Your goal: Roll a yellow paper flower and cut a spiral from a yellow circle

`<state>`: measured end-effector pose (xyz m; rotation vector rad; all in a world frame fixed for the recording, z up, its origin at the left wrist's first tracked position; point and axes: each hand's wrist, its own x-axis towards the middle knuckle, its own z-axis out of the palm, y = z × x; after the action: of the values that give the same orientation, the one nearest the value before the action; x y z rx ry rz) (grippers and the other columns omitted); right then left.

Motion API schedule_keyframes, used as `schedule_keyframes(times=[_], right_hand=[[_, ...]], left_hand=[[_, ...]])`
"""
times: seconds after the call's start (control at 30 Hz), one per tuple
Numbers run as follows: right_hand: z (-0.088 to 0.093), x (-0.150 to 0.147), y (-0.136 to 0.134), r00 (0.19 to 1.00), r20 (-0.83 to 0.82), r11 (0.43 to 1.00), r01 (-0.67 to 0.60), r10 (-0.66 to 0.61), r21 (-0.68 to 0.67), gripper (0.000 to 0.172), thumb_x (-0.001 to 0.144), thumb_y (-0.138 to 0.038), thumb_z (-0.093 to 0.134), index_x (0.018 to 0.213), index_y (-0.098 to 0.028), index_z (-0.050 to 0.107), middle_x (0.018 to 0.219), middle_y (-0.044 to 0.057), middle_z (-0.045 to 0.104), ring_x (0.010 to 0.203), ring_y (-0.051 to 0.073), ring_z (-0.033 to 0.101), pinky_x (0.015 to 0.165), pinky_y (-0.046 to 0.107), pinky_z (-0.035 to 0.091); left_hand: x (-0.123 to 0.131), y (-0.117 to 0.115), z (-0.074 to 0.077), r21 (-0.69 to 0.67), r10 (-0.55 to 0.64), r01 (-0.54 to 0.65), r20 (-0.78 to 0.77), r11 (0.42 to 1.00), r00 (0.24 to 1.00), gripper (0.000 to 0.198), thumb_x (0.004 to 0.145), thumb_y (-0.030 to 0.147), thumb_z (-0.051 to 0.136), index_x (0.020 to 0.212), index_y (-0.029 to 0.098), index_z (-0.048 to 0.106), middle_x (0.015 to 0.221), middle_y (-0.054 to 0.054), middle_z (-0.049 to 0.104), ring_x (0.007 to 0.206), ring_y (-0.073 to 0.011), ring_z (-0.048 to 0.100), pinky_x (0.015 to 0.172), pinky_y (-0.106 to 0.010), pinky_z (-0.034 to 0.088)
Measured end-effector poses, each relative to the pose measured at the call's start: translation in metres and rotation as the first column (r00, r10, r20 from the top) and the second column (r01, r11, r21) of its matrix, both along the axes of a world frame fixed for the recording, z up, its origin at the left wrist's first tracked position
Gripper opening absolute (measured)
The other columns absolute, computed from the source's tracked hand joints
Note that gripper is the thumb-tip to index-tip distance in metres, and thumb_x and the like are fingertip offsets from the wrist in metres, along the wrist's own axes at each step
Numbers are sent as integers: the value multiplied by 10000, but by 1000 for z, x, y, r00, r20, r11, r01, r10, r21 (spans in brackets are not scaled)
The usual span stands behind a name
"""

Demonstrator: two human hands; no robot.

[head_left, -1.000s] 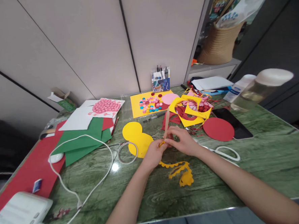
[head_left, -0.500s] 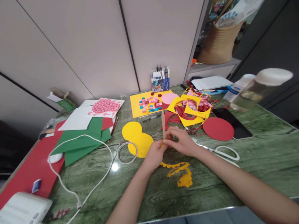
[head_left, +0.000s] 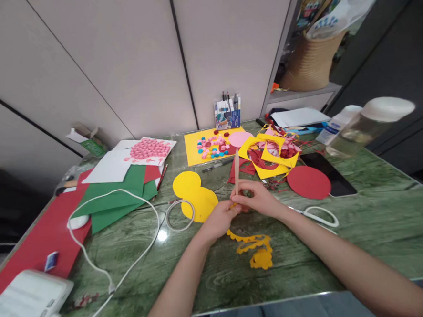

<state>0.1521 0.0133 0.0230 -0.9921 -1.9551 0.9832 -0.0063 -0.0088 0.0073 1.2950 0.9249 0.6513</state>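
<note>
Both my hands meet above the middle of the table. My right hand (head_left: 259,199) is closed round a slim, flat wooden stick (head_left: 237,169), its pointed end upward. Against it, my left hand (head_left: 220,218) pinches the end of a yellow scalloped paper strip (head_left: 260,258). The strip trails down from the fingers and curls on the table to a rounded end. The fingers mostly hide where strip and stick meet. Just left of my left hand lie yellow paper circles (head_left: 204,201) and a roll of tape (head_left: 167,218). White-handled scissors (head_left: 322,215) lie beyond my right forearm.
Paper scraps (head_left: 249,163) and a red paper circle (head_left: 309,182) lie ahead to the right, beside a phone (head_left: 336,179) and a bottle (head_left: 353,135). Small coloured paper rolls rest on a yellow sheet (head_left: 192,152). Leftward are green sheets (head_left: 111,217) and a white cable (head_left: 139,263).
The wooden stick has shifted slightly right and now leans a little. My hands have moved slightly with it. The strip's rounded end has shifted a little toward me.
</note>
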Motion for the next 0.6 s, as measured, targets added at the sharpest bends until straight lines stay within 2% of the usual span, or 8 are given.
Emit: schedule_keyframes(times=[0.17,0.37,0.53,0.6], right_hand=[[-3,0,1,998,-62,997,19,-24,-71,153,779,-316,641,718,-176,647,758,22,608,654,149,558,612,258,443],[-9,4,5,975,-203,987,62,-92,-151,205,786,-376,617,752,-176,641,731,20,623,628,146,554,577,255,452],[-10,7,8,945,-288,979,106,-155,-177,234,838,-400,548,788,-186,629,687,12,602,546,125,518,522,248,439],[-7,7,8,942,-298,979,110,-157,-169,219,843,-394,543,830,-195,632,693,10,600,567,133,531,542,254,448]], left_hand=[[0,0,-3,-56,-28,33,84,998,996,326,773,368,562,871,87,696,892,-103,705,897,-229,606,893,-363,414],[-4,1,2,-232,10,74,341,970,940,306,731,363,654,898,114,712,957,-122,702,930,-224,618,924,-360,403],[-7,1,9,-311,34,96,388,946,921,302,725,323,676,920,96,715,988,-144,695,947,-216,622,934,-329,398],[-7,2,10,-339,65,86,411,937,909,298,729,311,680,926,89,712,981,-144,695,934,-204,627,921,-310,403]])
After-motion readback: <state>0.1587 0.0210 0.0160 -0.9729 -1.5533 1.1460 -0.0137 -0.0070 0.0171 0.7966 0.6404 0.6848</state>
